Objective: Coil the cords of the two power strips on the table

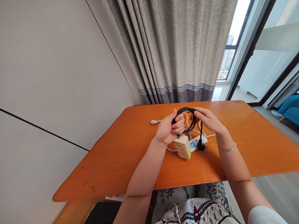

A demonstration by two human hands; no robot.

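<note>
A person sits at an orange wooden tabletop, seen from their own head looking down at two bare hands held just above its middle. Both hands share a coil of black cord, wound into a few loose loops and lifted off the wood. The left hand is clenched around the coil's left side, fingers wrapped over the gathered strands. The right hand, a thin bracelet on its wrist, pinches the coil's right side between thumb and fingertips.

From the right side of the coil one strand hangs straight down to a black plug, which dangles just above the tabletop, or perhaps touches it (the view cannot settle which). Directly below the left hand stands a cream block adapter with several sockets, and just beside it lies a white power strip whose white cord loops behind the hands and ends in a white plug to the left.

The black cord looks light, smooth and springy: likely to uncoil if the grip slackens. The surest hold seems to be across the bundled loops, all strands together, while the heavier plug end will swing and tug unless it is gathered in.

Behind the tabletop hang grey curtains, with a bright window at the right.
</note>
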